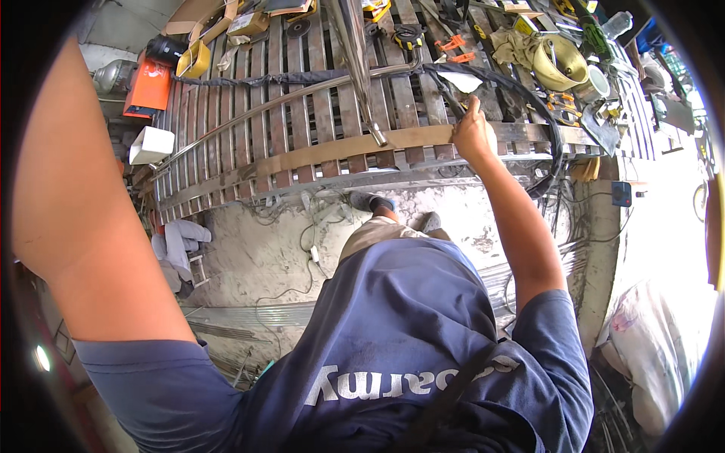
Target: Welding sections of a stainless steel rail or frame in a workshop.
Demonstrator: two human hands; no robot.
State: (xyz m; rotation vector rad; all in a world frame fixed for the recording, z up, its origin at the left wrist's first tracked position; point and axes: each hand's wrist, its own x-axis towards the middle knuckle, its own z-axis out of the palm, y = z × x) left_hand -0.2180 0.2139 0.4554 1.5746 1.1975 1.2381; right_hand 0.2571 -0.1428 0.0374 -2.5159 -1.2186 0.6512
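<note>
My left arm reaches up along the left side, and its hand lies beyond the top edge, out of view. My right hand (474,136) is at the front edge of a slatted metal workbench (260,136), closed around something mostly hidden. A dark, thin rod-like piece (450,97) runs from beside its fingers toward the bench. A shiny metal tube (355,57) slants down from the top edge, its open end near the bench front. Beneath it a longer, thinner bent tube (291,97) lies across the slats.
A black cable sleeve (540,109) loops past my right hand. Far right on the bench are a yellowish bucket (560,64), rags (517,47) and orange clamps (455,49). An orange box (147,87) and a white square tube (152,146) are at left. Cords (308,234) trail on the floor.
</note>
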